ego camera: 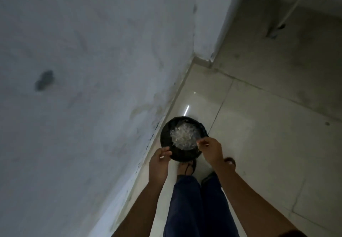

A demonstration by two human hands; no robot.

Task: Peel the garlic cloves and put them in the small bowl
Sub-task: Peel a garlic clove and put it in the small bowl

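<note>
On the tiled floor (259,125), close against the grey wall (83,70) on the left, stands a round black bin (166,138) lined with a black bag; inside it, towards the far right of the opening, lies a heap of pale, papery garlic skins (183,136), blurred but plainly whitish against the dark lining. Both hands hang over the near side of the bin. The left hand (160,156) is above the near-left rim, its fingers curled in towards the thumb; a small pale sliver (161,157) shows at the fingertips, but the blur does not let one tell whether it is pinched or only lies there. The right hand (211,148) is above the near-right rim, just beside the heap; its fingertips are bunched against the thumb and nip a few pale shreds (198,147), which dangle over the edge of the bin. The two hands are well apart, with the bin's near rim between them. Below the bin, nearer the camera, are the person's feet in dark sandals (188,168), one partly hidden under the bin's rim, and legs in dark blue trousers (187,199); a thin bright streak of reflected light (186,110) lies on the tiles just beyond the bin; a dark smudge (44,80) marks the wall at far left.
</note>
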